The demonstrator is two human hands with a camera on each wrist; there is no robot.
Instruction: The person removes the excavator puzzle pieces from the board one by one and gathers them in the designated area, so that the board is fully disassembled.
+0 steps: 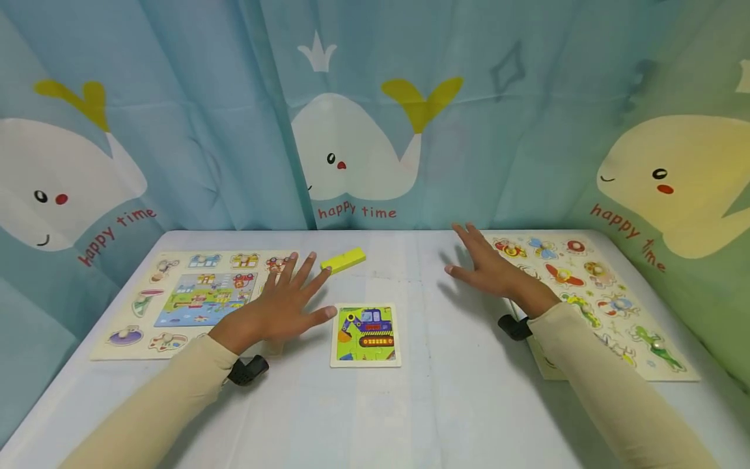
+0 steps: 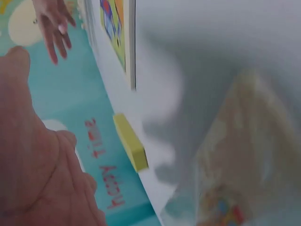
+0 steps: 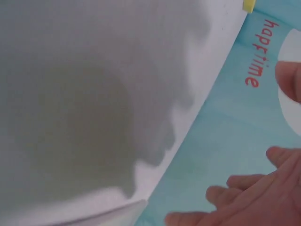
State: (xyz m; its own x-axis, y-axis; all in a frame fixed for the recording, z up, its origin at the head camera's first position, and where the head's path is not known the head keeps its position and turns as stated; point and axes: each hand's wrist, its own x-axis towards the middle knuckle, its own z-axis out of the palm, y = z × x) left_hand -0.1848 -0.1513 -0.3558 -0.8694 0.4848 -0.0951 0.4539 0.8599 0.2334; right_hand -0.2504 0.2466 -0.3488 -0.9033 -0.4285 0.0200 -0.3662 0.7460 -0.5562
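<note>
Both hands hover over a white table with nothing in them. The left hand (image 1: 281, 309), its fingers spread, is above the right edge of a peg puzzle board (image 1: 135, 260) that has a harbour picture in its middle. To the right of its thumb lies a small square jigsaw (image 1: 366, 335) with a purple excavator. A yellow block (image 1: 343, 260) lies beyond the left fingertips, also visible in the left wrist view as a yellow block (image 2: 129, 141). Near the right board's left edge, the right hand (image 1: 486, 267) is held up with fingers extended; the right wrist view shows its fingers (image 3: 221, 195) apart from the table.
At the right lies another peg puzzle board (image 1: 633, 293) with insect and animal pieces, partly hidden by the right forearm. A blue curtain (image 1: 504, 150) printed with whales hangs along the table's back edge. Dark wrist cameras (image 1: 249, 370) sit under the wrists.
</note>
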